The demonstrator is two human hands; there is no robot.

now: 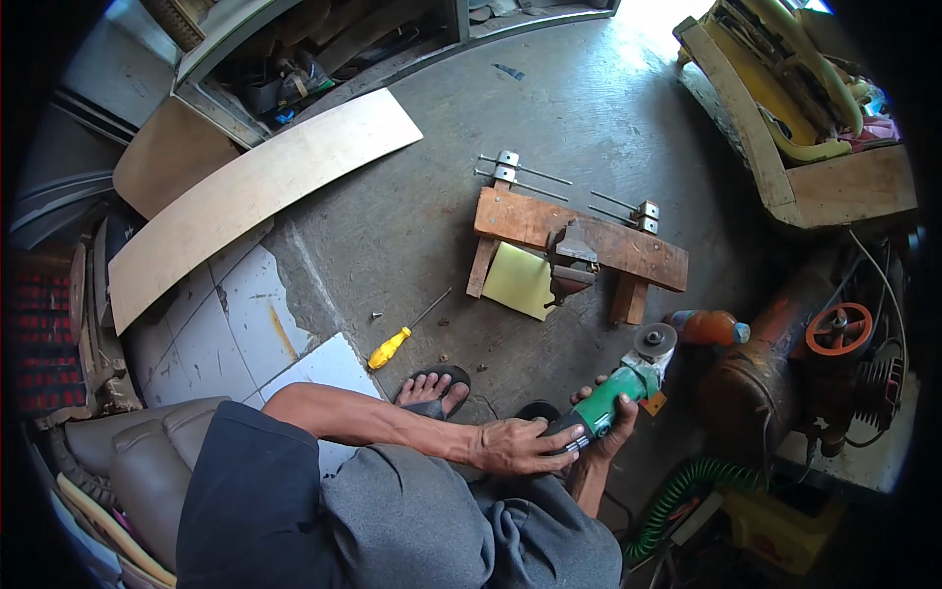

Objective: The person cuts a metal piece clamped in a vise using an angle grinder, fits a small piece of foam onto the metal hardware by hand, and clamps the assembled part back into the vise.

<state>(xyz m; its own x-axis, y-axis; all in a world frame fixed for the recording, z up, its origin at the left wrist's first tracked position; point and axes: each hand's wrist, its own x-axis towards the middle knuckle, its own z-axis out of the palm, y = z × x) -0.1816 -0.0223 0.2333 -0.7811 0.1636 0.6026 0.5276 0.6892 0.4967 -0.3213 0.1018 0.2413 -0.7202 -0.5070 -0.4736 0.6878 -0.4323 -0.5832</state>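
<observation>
A green angle grinder [610,398] is held above my lap, its head and round disc [654,339] pointing away to the upper right. My right hand [616,432] wraps round the grinder's green body from below and the right side. Over its dark rear end lies my left hand [520,447], fingers curled across the casing. A small orange-brown piece [654,402] shows beside the grinder's head; I cannot tell what it is. Beyond the tool stands a low wooden bench [628,257] carrying a metal vise [572,260], with a yellow sheet [518,282] beside the vise.
A yellow-handled screwdriver [391,348] and a small bolt [376,315] lie on the floor left of the bench. A long plywood board [265,201] rests at left. To the right are an orange bottle [708,327], a rusty compressor tank [751,378] and a green coiled hose [677,501].
</observation>
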